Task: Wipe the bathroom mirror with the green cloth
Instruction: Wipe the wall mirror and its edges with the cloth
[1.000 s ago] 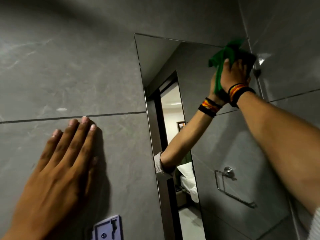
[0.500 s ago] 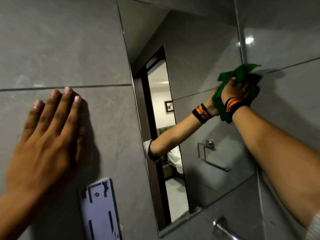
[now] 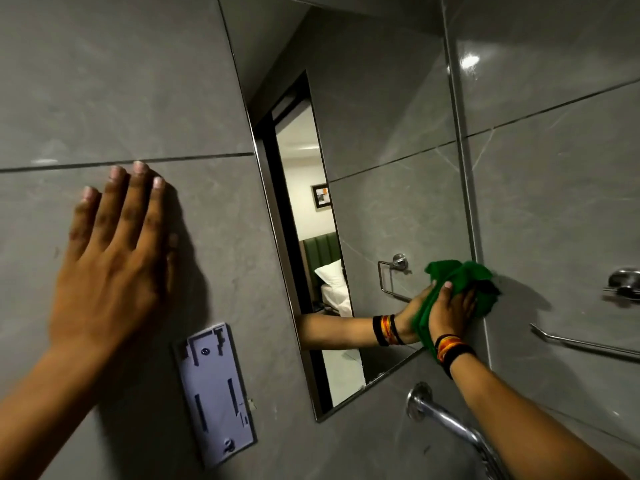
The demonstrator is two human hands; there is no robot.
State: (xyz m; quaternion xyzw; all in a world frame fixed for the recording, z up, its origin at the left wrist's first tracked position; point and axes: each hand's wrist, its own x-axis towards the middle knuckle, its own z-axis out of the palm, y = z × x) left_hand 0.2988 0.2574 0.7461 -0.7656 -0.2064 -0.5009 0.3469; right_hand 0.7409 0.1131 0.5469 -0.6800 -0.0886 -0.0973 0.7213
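The bathroom mirror (image 3: 388,140) is a tall frameless panel set in the grey tiled wall, seen at a slant. My right hand (image 3: 450,311) presses a bunched green cloth (image 3: 471,277) against the mirror's lower right edge, close to the bottom corner. Black and orange bands circle that wrist. The mirror reflects the hand, cloth and forearm. My left hand (image 3: 110,258) lies flat with fingers spread on the tile left of the mirror and holds nothing.
A pale plastic wall bracket (image 3: 216,393) is screwed to the tile below my left hand. A chrome tap spout (image 3: 450,424) juts out under the mirror. On the right side wall are a chrome rail (image 3: 585,344) and a chrome fitting (image 3: 625,282).
My right hand has drawn the green cloth down the mirror's right edge from the top corner to near the bottom. My view has tilted downward. The left hand stays flat on the tile.
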